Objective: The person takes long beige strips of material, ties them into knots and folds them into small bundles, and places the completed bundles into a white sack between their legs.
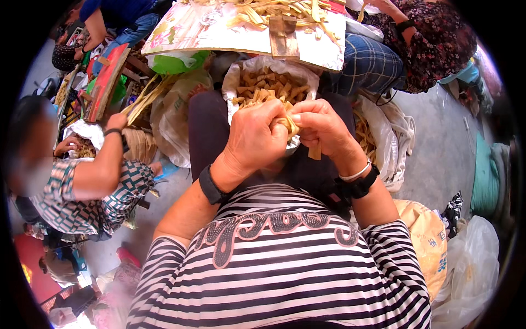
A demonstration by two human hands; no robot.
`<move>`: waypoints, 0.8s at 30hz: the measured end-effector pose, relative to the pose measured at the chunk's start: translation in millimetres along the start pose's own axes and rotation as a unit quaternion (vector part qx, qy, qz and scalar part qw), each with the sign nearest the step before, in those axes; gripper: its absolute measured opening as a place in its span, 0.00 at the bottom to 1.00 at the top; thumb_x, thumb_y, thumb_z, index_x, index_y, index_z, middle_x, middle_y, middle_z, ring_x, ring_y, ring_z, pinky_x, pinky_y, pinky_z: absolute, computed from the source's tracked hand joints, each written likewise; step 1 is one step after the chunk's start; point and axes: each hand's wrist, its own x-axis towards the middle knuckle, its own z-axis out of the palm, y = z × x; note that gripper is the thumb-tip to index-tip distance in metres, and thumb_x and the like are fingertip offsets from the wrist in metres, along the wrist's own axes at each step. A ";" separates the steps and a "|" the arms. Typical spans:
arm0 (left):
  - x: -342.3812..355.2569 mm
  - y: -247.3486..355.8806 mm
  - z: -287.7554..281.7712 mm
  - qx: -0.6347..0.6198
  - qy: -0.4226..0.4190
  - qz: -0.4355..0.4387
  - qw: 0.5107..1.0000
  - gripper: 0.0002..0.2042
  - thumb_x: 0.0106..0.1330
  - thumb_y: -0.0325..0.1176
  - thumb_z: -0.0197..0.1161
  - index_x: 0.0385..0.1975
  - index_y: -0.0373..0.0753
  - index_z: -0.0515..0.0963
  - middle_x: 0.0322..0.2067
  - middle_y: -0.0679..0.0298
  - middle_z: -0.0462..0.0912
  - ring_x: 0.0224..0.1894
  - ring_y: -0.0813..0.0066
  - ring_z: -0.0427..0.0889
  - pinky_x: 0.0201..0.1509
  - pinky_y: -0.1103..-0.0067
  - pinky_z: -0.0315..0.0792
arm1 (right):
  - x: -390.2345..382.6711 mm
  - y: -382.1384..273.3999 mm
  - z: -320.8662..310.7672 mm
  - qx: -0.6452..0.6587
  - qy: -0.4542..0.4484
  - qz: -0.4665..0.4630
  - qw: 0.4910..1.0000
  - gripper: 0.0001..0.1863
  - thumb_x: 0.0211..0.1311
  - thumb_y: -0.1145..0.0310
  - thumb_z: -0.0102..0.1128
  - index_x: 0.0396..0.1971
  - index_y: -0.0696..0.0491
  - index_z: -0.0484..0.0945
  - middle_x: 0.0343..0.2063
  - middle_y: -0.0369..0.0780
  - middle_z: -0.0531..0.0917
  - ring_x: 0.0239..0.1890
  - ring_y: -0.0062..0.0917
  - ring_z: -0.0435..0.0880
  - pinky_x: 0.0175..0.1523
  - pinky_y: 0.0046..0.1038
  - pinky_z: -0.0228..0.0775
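Beyond an open white sack (232,82) lay a patterned board (205,38); nearer, the tan strip (290,126) ran between the left hand (253,131), curled tight on it, and the pinching right hand (324,124), its tail hanging bodyward

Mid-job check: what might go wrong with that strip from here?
The folded yellow strip might spring loose if the left hand or right hand slackens, since one end hangs free. If dropped, it might get lost among the similar pieces in the open white sack by the hands.
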 end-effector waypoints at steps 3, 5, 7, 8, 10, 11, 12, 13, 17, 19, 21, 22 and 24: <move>6.5 -8.1 -3.7 -0.072 -0.050 -0.118 0.989 0.01 0.48 0.21 0.54 0.19 0.32 0.72 0.16 0.64 0.76 0.15 0.78 0.73 0.19 0.81 0.65 | -4.0 -6.5 12.7 -0.173 0.025 -0.049 0.983 0.10 0.52 0.69 0.61 0.30 0.60 0.78 0.16 0.31 0.75 0.16 0.11 0.69 0.20 0.14 0.56; 10.5 -6.9 -8.0 -0.237 -0.097 -0.238 0.937 0.01 0.49 0.21 0.54 0.19 0.32 0.73 0.16 0.66 0.75 0.17 0.83 0.72 0.19 0.84 0.64 | -4.8 -8.4 16.2 -0.359 0.064 -0.107 0.925 0.11 0.50 0.69 0.61 0.29 0.62 0.78 0.20 0.34 0.78 0.23 0.14 0.75 0.28 0.15 0.63; 12.6 -10.9 -9.4 -0.326 -0.123 -0.289 0.892 0.03 0.49 0.20 0.54 0.20 0.32 0.75 0.19 0.68 0.76 0.18 0.85 0.71 0.22 0.87 0.65 | -0.2 -1.3 16.2 -0.412 0.117 -0.189 0.884 0.11 0.48 0.70 0.60 0.29 0.62 0.78 0.20 0.33 0.78 0.24 0.12 0.74 0.28 0.16 0.64; 12.7 -14.7 -9.7 -0.293 -0.132 -0.276 0.906 0.03 0.49 0.20 0.54 0.21 0.32 0.75 0.19 0.67 0.76 0.19 0.85 0.71 0.23 0.87 0.65 | 1.7 1.9 15.9 -0.437 0.141 -0.228 0.858 0.11 0.47 0.71 0.60 0.29 0.62 0.78 0.20 0.33 0.78 0.24 0.12 0.74 0.28 0.16 0.64; 12.0 -19.5 -10.6 -0.226 -0.151 -0.250 0.929 0.04 0.48 0.21 0.54 0.22 0.31 0.75 0.19 0.66 0.76 0.21 0.83 0.72 0.25 0.85 0.66 | -0.3 1.6 15.6 -0.436 0.121 -0.214 0.866 0.09 0.47 0.74 0.58 0.29 0.63 0.78 0.19 0.33 0.77 0.20 0.12 0.72 0.25 0.16 0.61; 11.9 -17.3 -11.6 -0.177 -0.152 -0.220 0.947 0.04 0.48 0.21 0.54 0.22 0.31 0.75 0.19 0.65 0.76 0.22 0.82 0.73 0.25 0.85 0.66 | -4.6 -0.9 16.2 -0.408 0.105 -0.178 0.889 0.10 0.47 0.74 0.57 0.29 0.63 0.78 0.19 0.33 0.77 0.19 0.12 0.72 0.24 0.15 0.61; 12.3 -11.9 -14.2 -0.128 -0.153 -0.190 0.961 0.04 0.47 0.21 0.54 0.22 0.31 0.75 0.19 0.64 0.76 0.23 0.80 0.73 0.26 0.84 0.66 | -8.1 -2.4 15.1 -0.379 0.088 -0.142 0.910 0.10 0.48 0.74 0.57 0.30 0.63 0.78 0.18 0.33 0.77 0.18 0.13 0.72 0.23 0.15 0.60; 12.3 -7.6 -16.1 -0.078 -0.153 -0.159 0.972 0.04 0.47 0.21 0.54 0.22 0.31 0.75 0.19 0.63 0.75 0.24 0.79 0.74 0.27 0.83 0.66 | -7.5 -0.8 7.7 -0.303 0.051 -0.130 0.943 0.09 0.48 0.76 0.57 0.30 0.63 0.79 0.17 0.33 0.76 0.14 0.13 0.68 0.20 0.15 0.55; 9.7 6.2 -11.8 -0.043 -0.063 -0.069 0.995 0.01 0.46 0.21 0.58 0.20 0.32 0.74 0.19 0.59 0.74 0.22 0.73 0.73 0.25 0.82 0.65 | -8.4 8.0 -9.2 0.024 -0.111 -0.003 0.993 0.13 0.48 0.74 0.61 0.34 0.64 0.78 0.13 0.31 0.69 0.11 0.10 0.58 0.15 0.15 0.47; 8.3 13.1 -15.8 -0.035 -0.050 -0.049 0.997 0.02 0.46 0.21 0.60 0.20 0.32 0.74 0.19 0.60 0.75 0.20 0.73 0.73 0.24 0.82 0.65 | -8.9 10.1 -15.7 0.106 -0.184 0.007 0.977 0.14 0.49 0.72 0.61 0.35 0.64 0.78 0.13 0.30 0.67 0.11 0.10 0.57 0.16 0.14 0.46; 7.1 16.6 -18.7 -0.018 -0.035 -0.060 0.997 0.04 0.45 0.26 0.64 0.19 0.36 0.75 0.18 0.60 0.74 0.23 0.63 0.75 0.25 0.74 0.68 | -8.1 10.0 -17.6 0.147 -0.224 0.005 0.963 0.15 0.53 0.68 0.62 0.37 0.63 0.77 0.13 0.27 0.63 0.11 0.09 0.55 0.16 0.13 0.45; 6.1 14.5 -15.6 -0.011 -0.017 -0.028 0.999 0.04 0.46 0.24 0.63 0.20 0.35 0.76 0.19 0.60 0.75 0.22 0.67 0.75 0.24 0.76 0.68 | -9.1 8.2 -15.4 0.134 -0.191 0.003 0.972 0.15 0.54 0.67 0.61 0.38 0.63 0.76 0.13 0.27 0.63 0.11 0.09 0.55 0.16 0.13 0.45; 5.1 8.6 -10.4 0.007 0.020 0.040 0.999 0.04 0.47 0.20 0.62 0.23 0.32 0.77 0.19 0.60 0.76 0.20 0.74 0.75 0.22 0.81 0.67 | -9.4 3.4 -6.9 0.107 -0.128 -0.002 0.986 0.15 0.57 0.65 0.60 0.39 0.61 0.76 0.13 0.26 0.62 0.12 0.08 0.55 0.17 0.13 0.45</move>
